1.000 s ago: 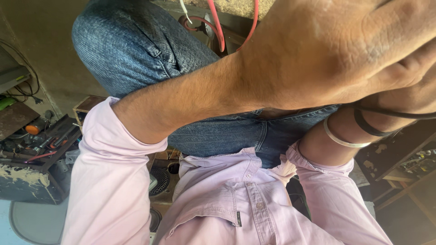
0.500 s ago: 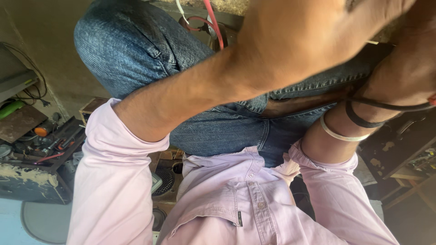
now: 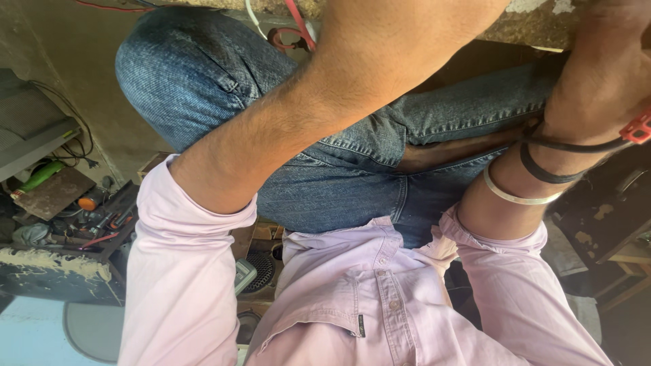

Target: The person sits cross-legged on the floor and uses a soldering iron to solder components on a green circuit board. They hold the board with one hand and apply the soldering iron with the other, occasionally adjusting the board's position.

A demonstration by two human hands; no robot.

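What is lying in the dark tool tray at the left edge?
In the tool tray lie red-handled hand tools and an orange-capped item. Its near end is covered by the pink sleeve, so anything there cannot be seen.

- Both forearms rise toward the top edge; the left hand is cut off by the frame.
- The right hand (image 3: pixel 610 61) is only partly visible; its grip cannot be determined.
- A black cable (image 3: pixel 576 146) with a red clip (image 3: pixel 639 127) crosses the right wrist, above a metal bangle (image 3: pixel 519 196).
- Blue jeans (image 3: pixel 203 74) and a pink shirt (image 3: pixel 380 305) fill the centre.
- A tool tray (image 3: pixel 88 217) sits at lower left.
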